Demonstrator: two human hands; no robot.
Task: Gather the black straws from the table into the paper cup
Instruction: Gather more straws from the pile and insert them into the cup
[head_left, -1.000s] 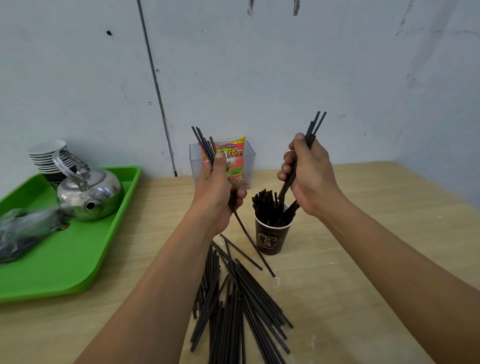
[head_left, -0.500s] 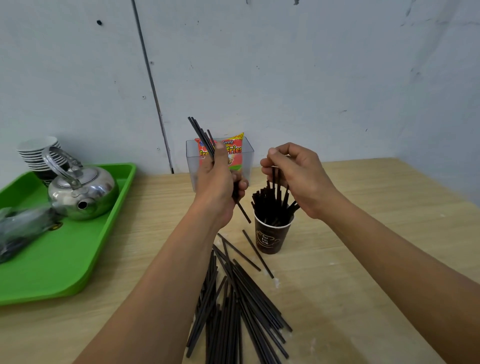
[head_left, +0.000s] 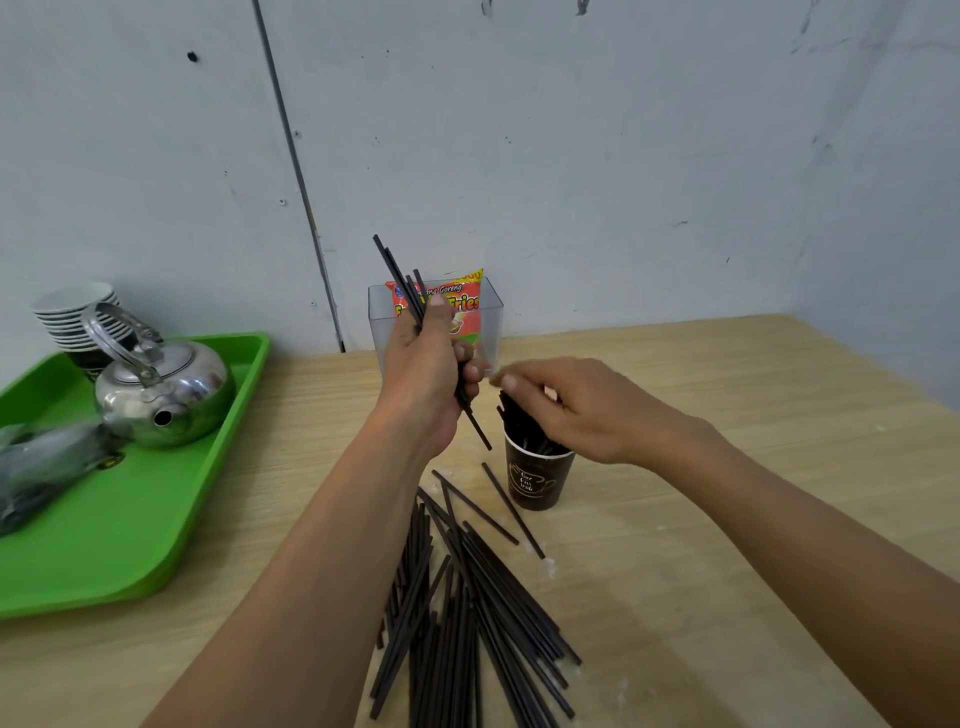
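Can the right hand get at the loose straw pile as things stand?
Likely yes: the right hand looks empty above the paper cup, and the loose straw pile lies uncovered just nearer the person, with nothing between.

I have one view to work from, a wide-angle camera on the person's head, looking forward and down. It faces the grey wall (head_left: 571, 156) behind the far edge of the wooden table (head_left: 727, 519), and the tabletop fills the lower half of the frame. Both forearms enter from the bottom edge and run up toward the middle, so the left hand (head_left: 431, 374) and right hand (head_left: 582, 410) sit near centre, close to the lens. The paper cup (head_left: 535, 478) stands just under the right hand. The loose black straws (head_left: 467, 597) lie nearer me, low between the forearms. The green tray (head_left: 104, 519) is cut off by the left edge. The lens tilts the wall's dark seam (head_left: 291, 156) off vertical.
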